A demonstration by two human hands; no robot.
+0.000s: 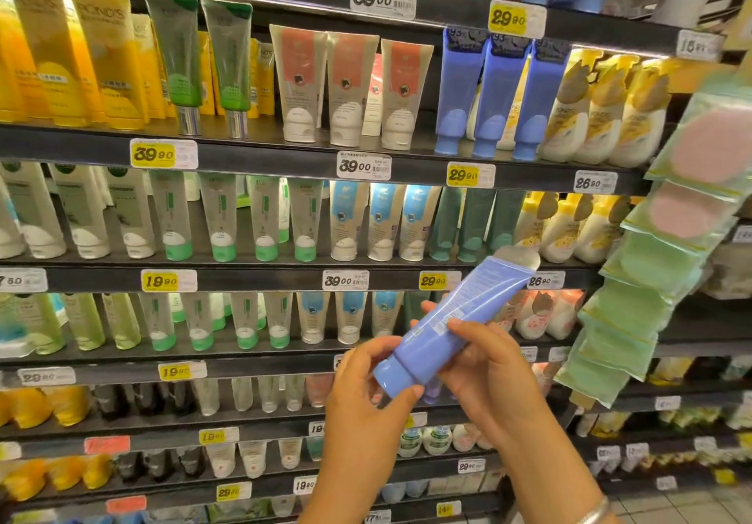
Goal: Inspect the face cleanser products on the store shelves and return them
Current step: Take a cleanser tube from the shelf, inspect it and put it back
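In front of the shelves [285, 181], one blue tube [451, 320] lies tilted between two hands: left hand [366, 393] fingers grip its cap, right hand [488, 365] fingers clasp its body; three matching tubes [498, 92] stand above.

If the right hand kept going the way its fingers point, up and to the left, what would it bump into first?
The right hand already grips the blue tube. Beyond it, probably the blue-and-white tubes on the shelf behind, though depth is hard to judge.
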